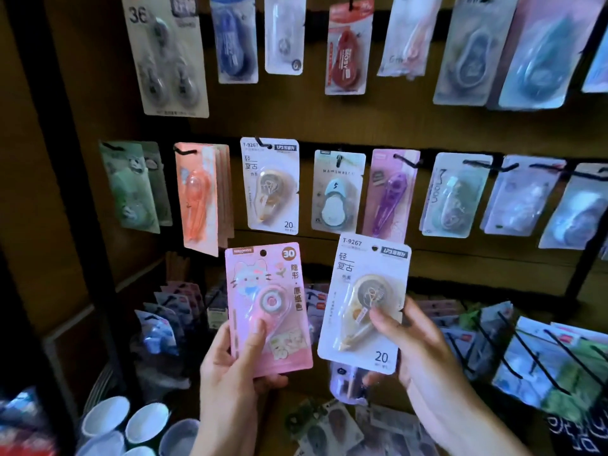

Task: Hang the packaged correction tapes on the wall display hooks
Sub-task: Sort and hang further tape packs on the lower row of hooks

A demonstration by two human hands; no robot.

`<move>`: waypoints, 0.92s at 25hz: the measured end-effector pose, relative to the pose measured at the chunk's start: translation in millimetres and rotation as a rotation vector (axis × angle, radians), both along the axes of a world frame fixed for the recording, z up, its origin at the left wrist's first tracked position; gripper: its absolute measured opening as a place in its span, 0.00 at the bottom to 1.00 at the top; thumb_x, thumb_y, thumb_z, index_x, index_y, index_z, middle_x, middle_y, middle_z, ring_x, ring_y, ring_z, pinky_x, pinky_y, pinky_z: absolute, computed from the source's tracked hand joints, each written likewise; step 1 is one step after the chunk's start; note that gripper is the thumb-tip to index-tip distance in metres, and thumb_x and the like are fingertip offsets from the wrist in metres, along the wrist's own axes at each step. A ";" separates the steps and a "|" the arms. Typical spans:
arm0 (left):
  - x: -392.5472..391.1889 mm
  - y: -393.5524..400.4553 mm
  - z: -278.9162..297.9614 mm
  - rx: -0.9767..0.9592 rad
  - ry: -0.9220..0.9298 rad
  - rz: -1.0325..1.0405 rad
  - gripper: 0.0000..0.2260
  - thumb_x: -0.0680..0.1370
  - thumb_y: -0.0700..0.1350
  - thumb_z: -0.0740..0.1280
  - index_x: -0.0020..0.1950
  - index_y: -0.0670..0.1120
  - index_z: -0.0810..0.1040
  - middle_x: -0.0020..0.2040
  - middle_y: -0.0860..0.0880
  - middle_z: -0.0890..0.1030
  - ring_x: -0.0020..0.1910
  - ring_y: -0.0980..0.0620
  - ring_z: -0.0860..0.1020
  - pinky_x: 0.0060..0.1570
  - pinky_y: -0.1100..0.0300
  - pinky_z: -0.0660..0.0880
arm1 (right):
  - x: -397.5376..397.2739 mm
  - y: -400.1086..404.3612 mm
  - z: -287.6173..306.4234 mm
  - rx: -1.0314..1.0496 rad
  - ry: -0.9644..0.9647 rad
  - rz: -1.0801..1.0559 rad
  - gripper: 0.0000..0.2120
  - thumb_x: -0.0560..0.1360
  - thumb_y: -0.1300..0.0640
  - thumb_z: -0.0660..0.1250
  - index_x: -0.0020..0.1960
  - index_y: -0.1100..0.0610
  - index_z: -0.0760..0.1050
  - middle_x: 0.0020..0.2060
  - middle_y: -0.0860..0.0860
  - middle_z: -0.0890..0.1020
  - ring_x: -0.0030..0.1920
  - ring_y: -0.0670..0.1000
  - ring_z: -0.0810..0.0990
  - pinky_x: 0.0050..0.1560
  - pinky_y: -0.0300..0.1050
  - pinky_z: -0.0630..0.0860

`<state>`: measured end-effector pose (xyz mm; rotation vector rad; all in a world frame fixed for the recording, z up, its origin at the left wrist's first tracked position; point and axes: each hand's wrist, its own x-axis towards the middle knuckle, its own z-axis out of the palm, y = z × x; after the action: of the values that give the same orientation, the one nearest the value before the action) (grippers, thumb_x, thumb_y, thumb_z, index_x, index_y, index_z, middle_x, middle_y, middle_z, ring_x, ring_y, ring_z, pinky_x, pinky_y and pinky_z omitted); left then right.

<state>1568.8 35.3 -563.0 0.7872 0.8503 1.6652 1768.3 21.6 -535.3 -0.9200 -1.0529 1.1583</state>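
Note:
My left hand [230,366] grips a pink packaged correction tape [268,307] with a cat drawing and the number 30, thumb on its front. My right hand [418,340] holds a cream packaged correction tape [365,301] marked T-9267 and 20, with a second purple pack [348,383] tucked behind it. Both packs are upright, side by side, below the middle row of wall hooks. A matching cream T-9267 pack [271,185] hangs on a hook [263,143] directly above.
Wall rows carry several hanging packs: orange [197,195], green [131,185], white [337,192], purple [390,192]. Bare black hooks [513,347] stick out at lower right. Loose packs [329,422] lie below; white cups [144,422] stand at lower left.

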 end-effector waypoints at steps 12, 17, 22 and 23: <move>-40.5 16.8 0.8 0.047 -0.046 0.181 0.08 0.77 0.42 0.68 0.55 0.46 0.82 0.42 0.46 0.86 0.29 0.51 0.80 0.20 0.63 0.71 | -94.8 55.8 101.2 0.169 -0.187 0.069 0.08 0.75 0.52 0.71 0.53 0.53 0.80 0.45 0.49 0.87 0.45 0.52 0.86 0.25 0.43 0.78; -60.4 17.2 -0.3 0.072 -0.035 0.191 0.10 0.75 0.43 0.69 0.57 0.47 0.81 0.43 0.45 0.86 0.30 0.50 0.82 0.19 0.63 0.72 | -132.2 79.5 120.2 0.138 -0.217 -0.066 0.06 0.77 0.51 0.70 0.52 0.53 0.79 0.46 0.49 0.85 0.43 0.52 0.83 0.23 0.42 0.76; -73.9 16.2 -2.5 0.061 -0.016 0.201 0.12 0.75 0.45 0.70 0.58 0.46 0.81 0.48 0.41 0.86 0.32 0.47 0.81 0.20 0.62 0.73 | -140.8 77.5 115.9 0.193 -0.230 -0.102 0.07 0.77 0.52 0.70 0.52 0.54 0.79 0.44 0.49 0.85 0.38 0.48 0.84 0.21 0.41 0.73; -75.9 15.9 -2.0 0.060 -0.019 0.197 0.12 0.76 0.45 0.70 0.59 0.46 0.81 0.48 0.40 0.86 0.30 0.48 0.80 0.19 0.63 0.72 | -143.5 76.1 112.7 0.195 -0.243 -0.107 0.07 0.77 0.52 0.70 0.53 0.54 0.79 0.43 0.48 0.85 0.36 0.44 0.83 0.21 0.41 0.73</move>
<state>1493.0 51.2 -565.0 0.7469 0.8913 1.8768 1624.8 97.7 -422.6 -0.9654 -1.2723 0.8535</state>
